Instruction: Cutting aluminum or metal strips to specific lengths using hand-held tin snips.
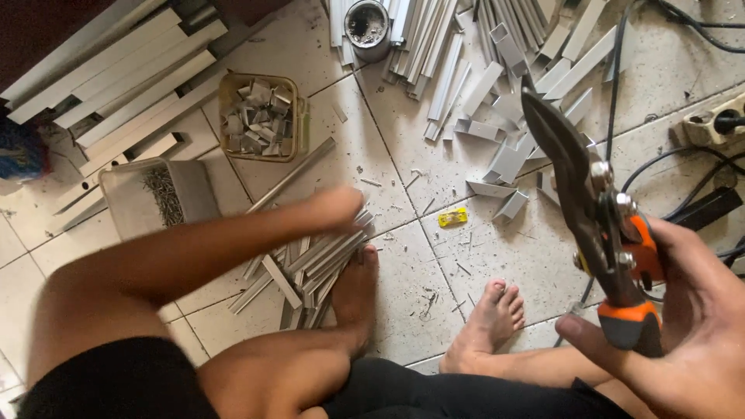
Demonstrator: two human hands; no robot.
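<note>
1. Right hand (691, 334): clamped on the orange handles of the tin snips (597, 225), blades raised over the floor (403, 140).
2. Left hand (334, 208): blurred, grip indiscernible, over the metal strips (310, 268) beside the foot (355, 291).

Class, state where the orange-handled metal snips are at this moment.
In the head view, the orange-handled metal snips are on the right, held upright in the right hand, above the tiled floor and scattered grey metal channel offcuts.

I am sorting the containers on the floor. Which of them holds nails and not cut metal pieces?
The grey rectangular tray at the left, beside the long metal profiles, holds the dark nails. The yellowish square tub holds cut pieces, and the round can dark residue.
</note>
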